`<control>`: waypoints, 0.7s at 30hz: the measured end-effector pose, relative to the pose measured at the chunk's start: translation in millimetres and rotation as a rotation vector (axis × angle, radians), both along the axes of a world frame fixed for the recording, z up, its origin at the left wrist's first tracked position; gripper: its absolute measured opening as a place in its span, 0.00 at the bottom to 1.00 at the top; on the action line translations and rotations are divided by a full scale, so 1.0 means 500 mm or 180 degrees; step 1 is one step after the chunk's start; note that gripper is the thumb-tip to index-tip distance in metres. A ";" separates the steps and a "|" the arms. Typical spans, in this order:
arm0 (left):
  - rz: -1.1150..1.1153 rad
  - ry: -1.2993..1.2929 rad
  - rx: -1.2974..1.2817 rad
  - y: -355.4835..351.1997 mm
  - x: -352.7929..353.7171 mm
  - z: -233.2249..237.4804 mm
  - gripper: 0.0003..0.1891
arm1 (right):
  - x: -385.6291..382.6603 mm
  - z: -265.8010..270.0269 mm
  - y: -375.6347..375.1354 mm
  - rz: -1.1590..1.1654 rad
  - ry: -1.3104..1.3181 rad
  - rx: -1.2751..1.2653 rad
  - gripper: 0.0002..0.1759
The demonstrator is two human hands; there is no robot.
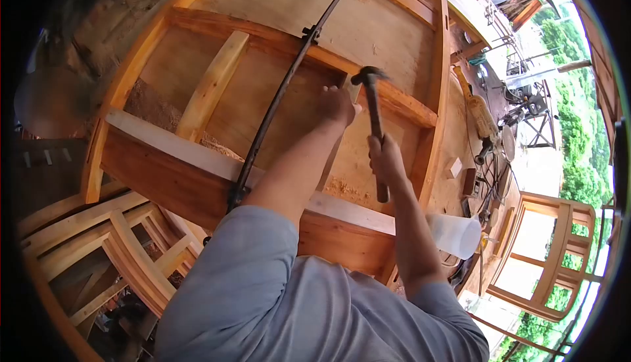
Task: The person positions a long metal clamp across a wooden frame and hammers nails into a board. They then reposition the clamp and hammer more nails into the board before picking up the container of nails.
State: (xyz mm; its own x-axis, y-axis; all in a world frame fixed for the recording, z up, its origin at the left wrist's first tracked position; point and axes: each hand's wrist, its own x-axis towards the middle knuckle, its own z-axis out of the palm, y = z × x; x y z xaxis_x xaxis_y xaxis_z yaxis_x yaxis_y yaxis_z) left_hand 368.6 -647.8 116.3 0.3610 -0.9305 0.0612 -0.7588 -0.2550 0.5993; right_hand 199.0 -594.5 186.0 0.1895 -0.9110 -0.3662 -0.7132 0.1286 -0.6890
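A hammer (374, 109) with a dark head and a worn, slim handle is raised at an angle above a wooden frame (154, 179), in the right hand (388, 158) of a person in a grey shirt (328, 316). The right grip is closed around the handle, its butt jutting below the fist. The left hand (338, 107), fingers curled, rests against a slat (352, 90) just beside the hammer's head; whether its grip is closed on the wood cannot be told from this angle.

The frame, orange-brown with a paler front edge, has crossrails and a light brace (213, 89) to the left. Shavings (342, 188) lie inside it. A long black clamp (276, 101) spans the frame to the left of the hands, and the left forearm hides part of the bay behind it.

To the right, a tabletop (449, 144) carries a yellowish power tool (482, 117) and a small pale block (454, 167). A white tub (457, 236) stands near the right forearm, which partly covers it. Slatted woodwork (138, 257) fills the lower left; green trees (582, 158) show beyond the workshop.
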 end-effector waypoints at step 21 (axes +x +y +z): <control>0.0179 0.0222 0.0171 -0.006 -0.008 0.019 0.27 | 0.042 0.122 0.012 -0.0564 -0.0580 -0.0642 0.19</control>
